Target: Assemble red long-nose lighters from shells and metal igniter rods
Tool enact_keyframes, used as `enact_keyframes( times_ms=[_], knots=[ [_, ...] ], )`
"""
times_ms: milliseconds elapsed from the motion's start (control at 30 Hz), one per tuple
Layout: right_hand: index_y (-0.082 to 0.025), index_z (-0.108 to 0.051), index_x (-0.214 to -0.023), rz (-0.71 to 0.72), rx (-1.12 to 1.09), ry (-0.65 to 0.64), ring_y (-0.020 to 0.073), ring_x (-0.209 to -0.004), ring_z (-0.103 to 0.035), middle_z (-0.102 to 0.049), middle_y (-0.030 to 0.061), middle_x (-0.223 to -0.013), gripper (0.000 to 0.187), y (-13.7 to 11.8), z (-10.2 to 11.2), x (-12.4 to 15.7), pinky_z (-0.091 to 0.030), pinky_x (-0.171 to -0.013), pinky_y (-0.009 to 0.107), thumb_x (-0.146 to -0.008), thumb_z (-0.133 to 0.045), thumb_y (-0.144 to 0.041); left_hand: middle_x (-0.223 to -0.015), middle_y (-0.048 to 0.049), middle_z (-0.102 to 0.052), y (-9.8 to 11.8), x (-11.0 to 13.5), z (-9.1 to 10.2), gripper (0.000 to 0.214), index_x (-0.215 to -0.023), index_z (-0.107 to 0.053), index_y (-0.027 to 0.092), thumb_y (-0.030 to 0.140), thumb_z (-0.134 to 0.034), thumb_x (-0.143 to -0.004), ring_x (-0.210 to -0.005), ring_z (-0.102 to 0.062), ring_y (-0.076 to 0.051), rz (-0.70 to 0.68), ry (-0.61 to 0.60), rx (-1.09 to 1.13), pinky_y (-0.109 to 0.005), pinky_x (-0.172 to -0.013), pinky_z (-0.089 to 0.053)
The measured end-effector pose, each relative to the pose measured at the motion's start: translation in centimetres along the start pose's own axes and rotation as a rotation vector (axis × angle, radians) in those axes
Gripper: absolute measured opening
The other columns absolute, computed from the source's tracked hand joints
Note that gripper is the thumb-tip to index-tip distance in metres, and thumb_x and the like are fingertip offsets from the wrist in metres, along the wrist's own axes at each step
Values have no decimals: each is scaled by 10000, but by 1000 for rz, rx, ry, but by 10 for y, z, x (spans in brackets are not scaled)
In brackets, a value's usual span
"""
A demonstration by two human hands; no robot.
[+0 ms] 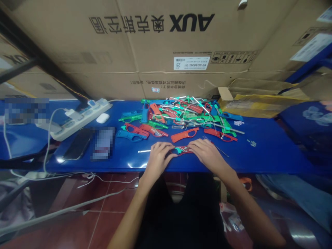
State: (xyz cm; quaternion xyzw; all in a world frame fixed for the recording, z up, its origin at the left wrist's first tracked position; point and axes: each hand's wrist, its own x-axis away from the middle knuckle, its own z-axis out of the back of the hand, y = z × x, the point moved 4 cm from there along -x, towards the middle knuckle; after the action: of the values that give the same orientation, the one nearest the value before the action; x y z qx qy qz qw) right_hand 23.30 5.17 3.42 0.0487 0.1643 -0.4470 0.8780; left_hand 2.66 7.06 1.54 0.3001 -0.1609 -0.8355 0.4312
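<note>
Near the table's front edge, my left hand [161,154] and my right hand [206,152] grip opposite ends of an opened red utility lighter [183,150]. Its green trigger piece and thin wires show between my fingers. A metal tube [144,151] sticks out left past my left hand. Just beyond lies a red lighter shell half [184,135]. Beside my right hand a thin metal rod [222,151] rests on the table, its other end partly hidden. Behind is a heap of red, green and blue lighter parts [181,112] with metal tubes and wires.
A blue table [269,148] carries small white parts [238,122] and pale pegs [251,142] at right. An open carton [259,103] stands behind them. To the left are a power strip [80,119], a white case [102,118] and phones [77,143]. Large cardboard [155,52] backs the table.
</note>
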Motion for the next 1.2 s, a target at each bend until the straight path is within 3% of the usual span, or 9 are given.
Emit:
enact_keyframes(
  times_ms=[267,467,633,967,1200],
  knots=[
    [-176,-709,-1162,-54,-30,-73,244,-1031,-657,-751,88,-1132,262,4,-3,0,-486,-890,398,-1048,-475,-204,-1151,-38,-717,0,0,0,248,-1150,-684,225,358,-682,-941,-1073,-586,-225,-9,3,2,-402,-942,-407],
    [-208,-669,-1298,-79,-179,11,242,-1161,-652,-730,91,-1261,320,3,-7,5,-511,-982,433,-1062,-467,-286,-1159,-42,-715,-1,0,0,252,-1151,-692,230,364,-687,-937,-1084,-592,-232,-1,-4,4,-410,-947,-411],
    [-244,-689,-1295,8,-206,51,244,-1190,-641,-724,83,-1288,326,1,-17,11,-522,-972,450,-1043,-486,-204,-1167,-45,-716,-1,0,-1,248,-1151,-701,236,366,-690,-940,-1092,-594,-234,13,-8,-9,-414,-947,-419],
    [-226,-702,-1266,-20,-154,30,239,-1178,-634,-704,104,-1313,309,-3,-19,10,-504,-991,446,-1035,-501,-186,-1169,-59,-717,-1,2,0,287,-1216,-678,245,379,-670,-962,-1088,-592,-243,-3,12,-14,-414,-941,-437],
    [-235,-634,-1369,-8,-117,-23,263,-1227,-600,-655,101,-1391,449,-4,-22,12,-464,-1037,480,-983,-487,-61,-1202,-62,-684,4,1,1,262,-1222,-670,258,368,-639,-985,-1119,-566,-244,-9,-48,-60,-412,-961,-424]
  ],
)
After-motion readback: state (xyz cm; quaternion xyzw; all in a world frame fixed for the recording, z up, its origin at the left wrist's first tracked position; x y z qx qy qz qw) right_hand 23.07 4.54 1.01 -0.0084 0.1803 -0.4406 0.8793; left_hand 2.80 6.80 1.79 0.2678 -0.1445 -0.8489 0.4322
